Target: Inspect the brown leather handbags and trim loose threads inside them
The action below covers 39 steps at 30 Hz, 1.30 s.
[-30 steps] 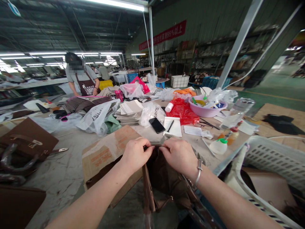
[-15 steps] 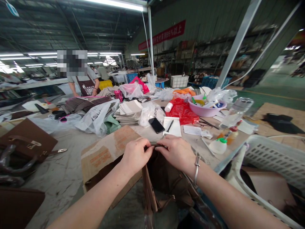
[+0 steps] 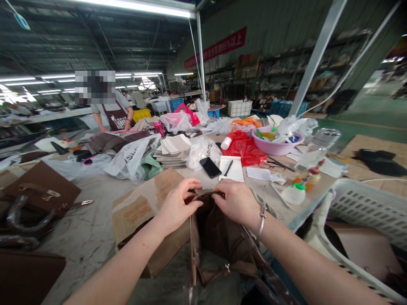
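A brown handbag (image 3: 219,237) stands open in front of me, its dark inside showing and a small metal clasp near the bottom. My right hand (image 3: 237,201) pinches the far rim of the bag, a metal bangle round its wrist. At the left end of that rim is my left hand (image 3: 179,201), thumb and fingers parted; whether it touches the rim I cannot tell. A worn cardboard box (image 3: 143,207) lies against the bag's left side, partly under my left forearm.
Brown handbag (image 3: 47,186) with wrapped handles at left. Behind my hands are a phone (image 3: 210,167), notepad (image 3: 238,171), red plastic bag (image 3: 244,148) and pink basin (image 3: 276,146). A white basket (image 3: 359,212) stands at right. Across the table works a person in an apron (image 3: 116,116).
My left thumb and fingers have spread apart from their pinch on the rim. The right hand keeps its grip, and the bag's mouth looks wider. The view has shifted slightly.
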Tool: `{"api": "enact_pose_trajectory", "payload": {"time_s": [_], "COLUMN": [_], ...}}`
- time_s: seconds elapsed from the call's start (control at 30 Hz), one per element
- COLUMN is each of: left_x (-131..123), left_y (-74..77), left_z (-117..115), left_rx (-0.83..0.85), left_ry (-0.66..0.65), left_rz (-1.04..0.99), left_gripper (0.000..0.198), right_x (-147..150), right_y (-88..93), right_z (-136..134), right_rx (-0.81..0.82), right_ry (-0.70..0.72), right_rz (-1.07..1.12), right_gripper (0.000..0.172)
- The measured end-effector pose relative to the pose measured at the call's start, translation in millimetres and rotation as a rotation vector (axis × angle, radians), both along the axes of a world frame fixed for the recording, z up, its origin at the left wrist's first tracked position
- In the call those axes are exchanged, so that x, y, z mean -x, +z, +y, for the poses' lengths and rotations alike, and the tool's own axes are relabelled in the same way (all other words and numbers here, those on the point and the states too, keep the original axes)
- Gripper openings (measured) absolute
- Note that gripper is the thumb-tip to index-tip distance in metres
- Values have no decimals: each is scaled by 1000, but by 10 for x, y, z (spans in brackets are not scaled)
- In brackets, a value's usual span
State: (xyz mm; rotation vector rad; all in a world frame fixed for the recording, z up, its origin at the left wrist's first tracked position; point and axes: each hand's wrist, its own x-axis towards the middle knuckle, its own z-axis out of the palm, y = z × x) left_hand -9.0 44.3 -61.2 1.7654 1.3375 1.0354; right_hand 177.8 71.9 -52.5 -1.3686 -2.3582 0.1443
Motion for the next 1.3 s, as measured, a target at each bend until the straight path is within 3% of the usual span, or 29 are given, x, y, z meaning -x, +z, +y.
{"api": "enact_pose_trajectory", "payload": {"time_s": [0.17,0.43,0.57,0.83,1.1,1.3], "left_x": [-28,-76,-101,-188,-232,-210], "left_y": [89,24,45,33,57,20], "left_z": [66,109,77,89,75,77], "left_rx": [-165,-334,-292,-119,-128,-154], "left_ry": [-59,10,37,245,282,265], "left_rz": [310,380,423,438,480,456], "left_gripper": [22,8,9,8,8,7], "right_x": [21,10,14,29,39,20], "right_y": [7,2,-2,-13,-2,34], "right_z": [-20,-30,-27,-45,-32,-58], "right_rx": [-15,-21,-10,-27,13,76], "right_ry": [-12,-11,3,-10,-20,1], "right_rz": [-18,2,22,43,42,76], "right_gripper": [18,17,17,16,16,25]}}
